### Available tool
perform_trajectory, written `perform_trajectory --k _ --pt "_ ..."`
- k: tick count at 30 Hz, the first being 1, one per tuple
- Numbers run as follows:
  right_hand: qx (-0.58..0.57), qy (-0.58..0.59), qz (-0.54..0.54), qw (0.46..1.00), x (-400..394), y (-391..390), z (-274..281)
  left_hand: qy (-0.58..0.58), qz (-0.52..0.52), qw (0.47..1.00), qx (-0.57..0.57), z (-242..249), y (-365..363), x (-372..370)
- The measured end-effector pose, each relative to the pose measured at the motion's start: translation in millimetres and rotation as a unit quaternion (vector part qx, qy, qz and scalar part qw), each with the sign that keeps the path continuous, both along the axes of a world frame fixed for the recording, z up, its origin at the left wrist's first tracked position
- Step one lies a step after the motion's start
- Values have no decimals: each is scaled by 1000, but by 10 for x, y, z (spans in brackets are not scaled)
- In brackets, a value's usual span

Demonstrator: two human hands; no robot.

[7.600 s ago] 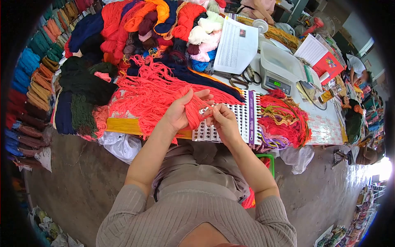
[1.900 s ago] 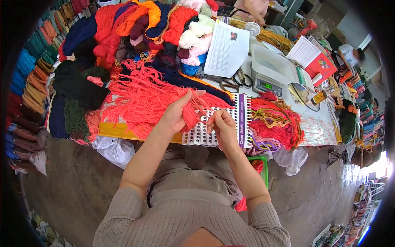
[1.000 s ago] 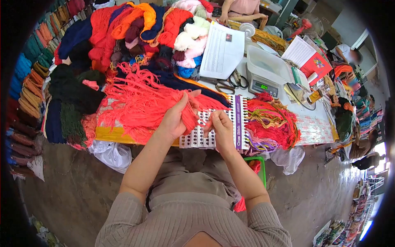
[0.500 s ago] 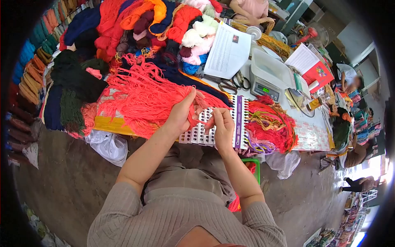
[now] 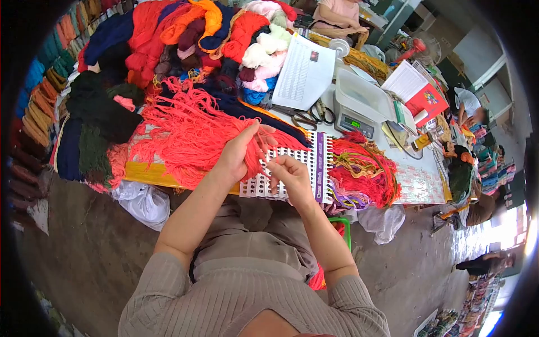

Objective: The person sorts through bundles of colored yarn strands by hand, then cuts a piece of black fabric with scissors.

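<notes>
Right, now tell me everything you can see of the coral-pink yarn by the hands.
The coral-pink yarn is a large, loose bundle of many thin, slightly wavy strands, soft and fibrous by its look. It lies spread across the table, fanned and tangled at its left, and gathers toward the left hand, which holds it. Its near side overlaps a yellow strip; navy yarn lies along its far side. The right hand is close by; whether it pinches a strand is unclear.

One coral yarn bundle (image 5: 252, 160) is in the left hand (image 5: 238, 154). Two white bags, a left bag (image 5: 143, 208) and a right bag (image 5: 382, 222), flank the hands lower down. Beyond the right hand (image 5: 292, 177), one scale (image 5: 359, 129) carries one clear tub (image 5: 365, 95).
</notes>
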State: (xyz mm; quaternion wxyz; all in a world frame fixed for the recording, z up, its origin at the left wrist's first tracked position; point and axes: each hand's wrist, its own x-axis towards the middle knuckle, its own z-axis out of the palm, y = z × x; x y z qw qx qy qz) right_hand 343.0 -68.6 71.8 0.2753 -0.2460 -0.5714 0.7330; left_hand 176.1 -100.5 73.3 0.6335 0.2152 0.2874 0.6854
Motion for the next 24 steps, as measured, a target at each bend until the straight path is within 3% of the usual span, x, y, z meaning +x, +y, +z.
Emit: perform_trajectory --k 8,24 --pt "2 49 -80 996 -19 -38 3 7 22 999 -23 81 -70 49" --pt "-2 56 -91 994 -20 -41 36 -28 5 1000 12 -10 -25 30"
